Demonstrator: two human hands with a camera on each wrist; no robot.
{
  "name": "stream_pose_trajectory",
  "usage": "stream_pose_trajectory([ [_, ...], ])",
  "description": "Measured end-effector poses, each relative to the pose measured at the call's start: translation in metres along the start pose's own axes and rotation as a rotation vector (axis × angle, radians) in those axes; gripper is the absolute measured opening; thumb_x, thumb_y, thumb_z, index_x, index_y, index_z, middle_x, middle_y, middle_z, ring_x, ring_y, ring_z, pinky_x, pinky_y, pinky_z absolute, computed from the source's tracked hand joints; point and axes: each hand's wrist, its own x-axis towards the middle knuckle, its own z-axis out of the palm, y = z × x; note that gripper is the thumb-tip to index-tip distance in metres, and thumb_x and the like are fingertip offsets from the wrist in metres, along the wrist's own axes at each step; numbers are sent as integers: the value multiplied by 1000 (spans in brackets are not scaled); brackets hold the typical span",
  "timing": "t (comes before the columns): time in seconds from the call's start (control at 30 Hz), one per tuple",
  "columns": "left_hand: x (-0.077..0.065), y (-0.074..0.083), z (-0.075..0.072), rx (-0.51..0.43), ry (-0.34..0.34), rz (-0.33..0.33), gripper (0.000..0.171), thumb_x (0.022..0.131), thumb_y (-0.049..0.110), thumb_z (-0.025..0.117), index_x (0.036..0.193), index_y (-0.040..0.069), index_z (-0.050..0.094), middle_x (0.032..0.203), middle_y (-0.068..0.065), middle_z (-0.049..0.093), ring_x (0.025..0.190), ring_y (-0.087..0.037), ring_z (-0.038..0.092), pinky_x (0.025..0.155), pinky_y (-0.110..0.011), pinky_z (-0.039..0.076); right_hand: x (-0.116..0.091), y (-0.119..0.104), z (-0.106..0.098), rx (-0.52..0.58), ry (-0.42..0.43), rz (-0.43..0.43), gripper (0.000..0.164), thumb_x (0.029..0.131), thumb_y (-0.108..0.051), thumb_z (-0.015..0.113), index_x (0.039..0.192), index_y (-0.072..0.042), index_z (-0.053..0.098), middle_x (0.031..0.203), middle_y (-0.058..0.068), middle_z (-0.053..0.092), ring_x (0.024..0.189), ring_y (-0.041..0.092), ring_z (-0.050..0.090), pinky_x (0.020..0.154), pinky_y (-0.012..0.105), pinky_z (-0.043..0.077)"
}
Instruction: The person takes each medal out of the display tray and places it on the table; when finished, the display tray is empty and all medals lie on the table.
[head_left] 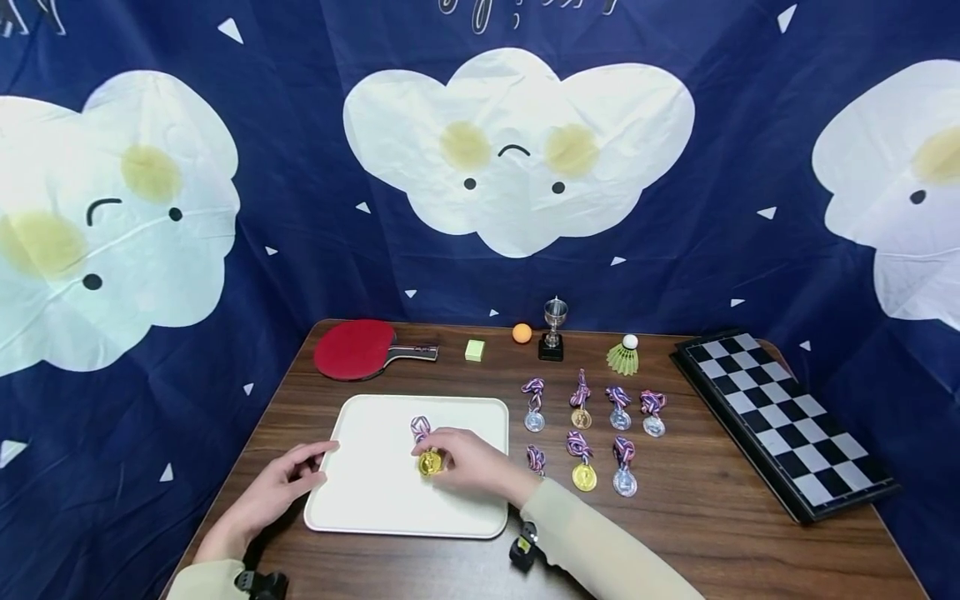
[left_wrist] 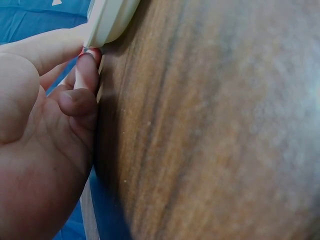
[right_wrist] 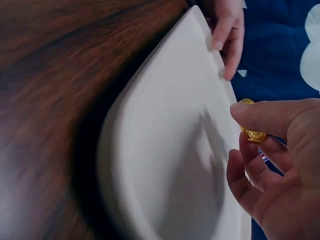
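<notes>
My right hand [head_left: 467,460] is over the white tray [head_left: 367,508] and pinches a gold medal [head_left: 430,462] between thumb and fingers. The medal's striped ribbon [head_left: 421,427] trails away toward the tray's far side. In the right wrist view the gold disc [right_wrist: 256,136] shows between the thumb and the curled fingers, above the tray's surface. At the tray's left edge, my left hand [head_left: 283,482] holds the rim with thumb and fingertips. The left wrist view shows those fingers right at the underside of the tray's rim [left_wrist: 112,22].
Right of the tray lie several ribboned medals, among them a gold one [head_left: 584,477] and a silver one [head_left: 624,482]. Along the back are a red table tennis bat [head_left: 354,350], a pale green block [head_left: 474,350], an orange ball [head_left: 522,333], a trophy cup [head_left: 553,329] and a shuttlecock [head_left: 623,357]. A chessboard [head_left: 780,417] lies far right.
</notes>
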Motion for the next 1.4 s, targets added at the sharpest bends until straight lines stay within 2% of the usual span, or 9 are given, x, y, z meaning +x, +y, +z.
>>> stream_pose_trajectory([
  [0.13,0,0,0,3,1,8,43,90,12,66,131,9,55,102,-14,47,80,-16,46,66,-25,41,-19,1,-14,20,41,-9,45,79,-13,77,121,-19,62,119,-6,60,96,3,54,79,19,44],
  [0.33,0,0,1,16,6,7,43,90,13,66,131,11,55,102,-13,48,80,-15,46,66,-25,41,-53,2,-42,85,98,39,47,77,-8,77,121,-17,62,121,-3,59,101,9,55,76,26,49],
  [0.53,1,-3,2,39,16,12,42,89,12,66,130,11,56,101,-12,48,79,-15,46,65,-25,40,-86,13,-65,32,163,86,46,78,-13,78,120,-20,62,122,-7,58,113,11,53,97,36,41],
  [0.8,2,-1,2,31,15,15,42,89,13,66,130,11,56,101,-12,47,79,-14,46,65,-25,40,-135,32,-90,12,248,132,47,78,-12,79,119,-26,62,121,-13,58,108,9,54,89,35,45],
  [0.97,1,0,1,9,10,18,42,89,12,66,130,9,56,101,-14,46,78,-16,45,64,-26,40,-173,47,-105,-21,321,178,47,74,-11,81,118,-19,64,119,-12,59,110,10,55,92,38,44],
  [1.07,1,1,1,3,4,4,42,90,12,66,131,9,55,101,-14,45,79,-17,45,64,-26,40,-200,56,-114,-61,374,215,48,73,-11,82,117,-19,65,117,-11,60,102,10,57,84,35,48],
  [1.23,2,3,-1,2,-10,-41,43,91,15,65,132,11,54,103,-13,45,81,-17,45,66,-27,41,-244,69,-128,-90,462,338,47,73,-10,82,116,-19,65,112,-9,61,87,9,58,68,27,49],
  [1.33,3,3,-1,11,-12,-37,42,91,15,64,132,11,54,103,-13,45,82,-17,45,66,-27,41,-266,77,-132,-140,485,432,44,73,-9,82,113,-19,66,108,-8,61,84,9,58,68,26,48],
  [1.4,3,2,0,18,-11,-29,42,91,14,64,132,11,54,103,-13,45,82,-17,45,66,-27,40,-277,80,-132,-167,467,486,42,74,-10,82,112,-19,66,106,-8,62,84,9,57,67,26,47],
])
